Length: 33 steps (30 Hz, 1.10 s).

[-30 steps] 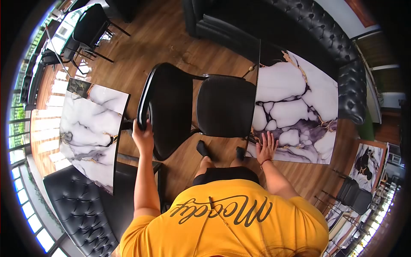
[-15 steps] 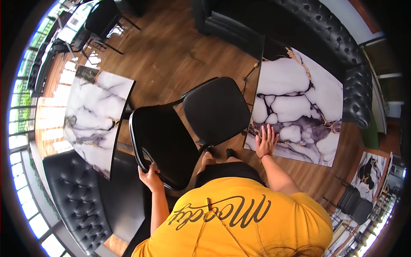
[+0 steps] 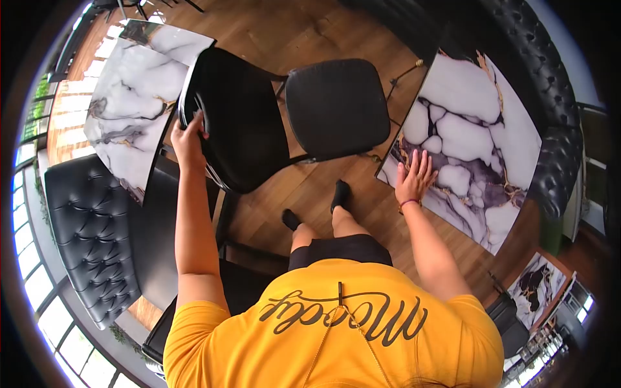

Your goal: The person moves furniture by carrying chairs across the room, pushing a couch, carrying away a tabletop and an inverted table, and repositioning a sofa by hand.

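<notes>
Left hand: the left hand (image 3: pixel 188 137) curls its fingers over the top rim of the black chair (image 3: pixel 236 123), gripping the backrest.
Right hand: the right hand (image 3: pixel 415 181) lies palm down, fingers slightly spread, on the right counter (image 3: pixel 475 145) near its edge; it grasps nothing.
Chair position: between the two marbled counters, backrest toward the left counter (image 3: pixel 139 90), seat (image 3: pixel 337 110) toward the right one; whether all its legs touch the floor (image 3: pixel 265 210), I cannot tell.
Knuckle risk: the backrest rim looks very near the left counter's edge, so a push that way could trap the fingers or scuff the rim.
Foot risk: the feet (image 3: pixel 341 194) are just beside the chair; a leg swung round or set down carelessly could catch the toes.
Grip risk: only one hand holds the chair, at one end, so it could twist or tip from uneven weight.
Counter risk: leaning hard near the edge could shift or tilt the right counter, if it is not firmly footed.
Shirt writing: dark script on the yellow shirt (image 3: pixel 252 349) reads "Moody", upside down from this view.
Other labels: none readable on the chair, the counters or the tufted bench (image 3: pixel 90 252).
</notes>
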Motion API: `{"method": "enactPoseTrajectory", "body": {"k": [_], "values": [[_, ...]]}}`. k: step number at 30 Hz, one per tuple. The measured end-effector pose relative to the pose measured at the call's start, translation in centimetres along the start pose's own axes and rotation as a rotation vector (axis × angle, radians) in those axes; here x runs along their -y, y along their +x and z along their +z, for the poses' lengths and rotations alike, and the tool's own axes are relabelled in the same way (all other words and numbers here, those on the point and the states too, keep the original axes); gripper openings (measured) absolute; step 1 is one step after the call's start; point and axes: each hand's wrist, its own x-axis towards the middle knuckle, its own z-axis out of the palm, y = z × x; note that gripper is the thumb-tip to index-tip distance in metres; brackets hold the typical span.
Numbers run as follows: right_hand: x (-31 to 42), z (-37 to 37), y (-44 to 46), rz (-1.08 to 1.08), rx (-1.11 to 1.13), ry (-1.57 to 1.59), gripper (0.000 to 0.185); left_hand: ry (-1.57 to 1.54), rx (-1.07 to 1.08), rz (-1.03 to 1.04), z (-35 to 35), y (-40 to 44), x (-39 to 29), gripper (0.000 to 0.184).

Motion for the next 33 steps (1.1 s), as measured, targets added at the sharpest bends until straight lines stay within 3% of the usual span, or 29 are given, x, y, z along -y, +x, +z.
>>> {"method": "enactPoseTrajectory", "body": {"k": [8,26,33], "values": [[-0.1,0.5,0.3,0.006,-0.062,-0.008,0.054,-0.048,-0.017,0.049,-4.8,-0.3,1.6,0.016],[0.2,1.4,0.7,0.044,-0.13,-0.031,0.053,-0.089,-0.443,-0.083,-27.1,-15.7,10.1,0.023],[-0.8,2.3,1.1,0.029,-0.13,-0.056,0.053,-0.036,-0.649,-0.104,-30.4,-21.9,12.5,0.024]]}}
